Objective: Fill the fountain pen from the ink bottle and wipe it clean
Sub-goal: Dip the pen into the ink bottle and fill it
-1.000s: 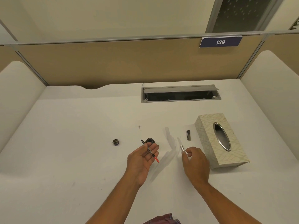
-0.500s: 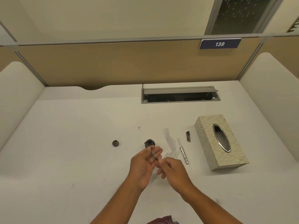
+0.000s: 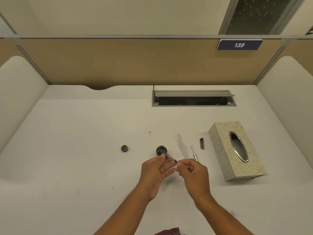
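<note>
The small dark ink bottle point(image 3: 161, 150) stands open on the white desk point(image 3: 76, 150), its round cap point(image 3: 124, 148) lying to the left. My left hand point(image 3: 155, 172) holds the thin pen section point(image 3: 166, 155), whose front end slants up over the bottle's mouth. My right hand point(image 3: 194, 175) pinches the pen's rear end with thumb and fingertips. The silver pen barrel point(image 3: 195, 157) lies on the desk just beyond my right hand. The dark pen cap point(image 3: 202, 143) lies further back.
A patterned tissue box point(image 3: 237, 150) with a metal oval slot stands at the right. Pale tissue strips point(image 3: 183, 148) lie between bottle and pen cap. An open cable tray point(image 3: 194, 98) sits at the back. Partition walls enclose the desk on three sides.
My right hand let go of the silver barrel on the desk and moved left to the pen's rear end. The pen's front end now points at the bottle.
</note>
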`<state>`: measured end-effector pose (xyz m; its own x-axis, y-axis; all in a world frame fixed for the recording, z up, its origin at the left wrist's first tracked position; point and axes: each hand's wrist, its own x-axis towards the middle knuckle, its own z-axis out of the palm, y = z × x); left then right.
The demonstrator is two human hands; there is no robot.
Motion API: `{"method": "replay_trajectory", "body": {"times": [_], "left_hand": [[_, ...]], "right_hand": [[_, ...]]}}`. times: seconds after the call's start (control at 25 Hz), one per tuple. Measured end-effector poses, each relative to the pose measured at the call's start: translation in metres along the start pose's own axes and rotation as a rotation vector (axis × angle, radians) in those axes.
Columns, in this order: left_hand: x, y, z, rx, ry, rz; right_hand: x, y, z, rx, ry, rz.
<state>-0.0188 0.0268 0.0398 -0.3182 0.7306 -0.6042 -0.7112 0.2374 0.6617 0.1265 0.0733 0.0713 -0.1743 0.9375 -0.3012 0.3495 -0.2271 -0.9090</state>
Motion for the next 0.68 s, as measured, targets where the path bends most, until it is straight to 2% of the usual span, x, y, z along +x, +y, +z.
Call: {"method": "replay_trajectory", "body": {"times": [0.08,0.16,0.24,0.32,0.52,0.68], "left_hand": [[0.002,0.004,-0.005,0.275,0.157,0.137],[0.004,0.007,-0.011,0.559,0.324,0.362],[0.009,0.012,-0.015,0.773,0.340,0.578],[0.016,0.016,-0.016,0.933,0.276,0.702],[0.039,0.020,-0.012,1.135,0.140,0.750],[0.048,0.018,-0.010,1.098,0.127,0.733]], "right_hand": [[0.007,-0.006,-0.001,-0.047,0.044,-0.040],[0.013,-0.011,0.000,-0.119,0.061,-0.090],[0.019,-0.018,0.001,-0.193,0.068,-0.146],[0.026,-0.023,0.004,-0.267,0.065,-0.187],[0.039,-0.041,0.014,-0.505,0.015,-0.262],[0.048,-0.058,0.018,-0.611,-0.017,-0.318]]}}
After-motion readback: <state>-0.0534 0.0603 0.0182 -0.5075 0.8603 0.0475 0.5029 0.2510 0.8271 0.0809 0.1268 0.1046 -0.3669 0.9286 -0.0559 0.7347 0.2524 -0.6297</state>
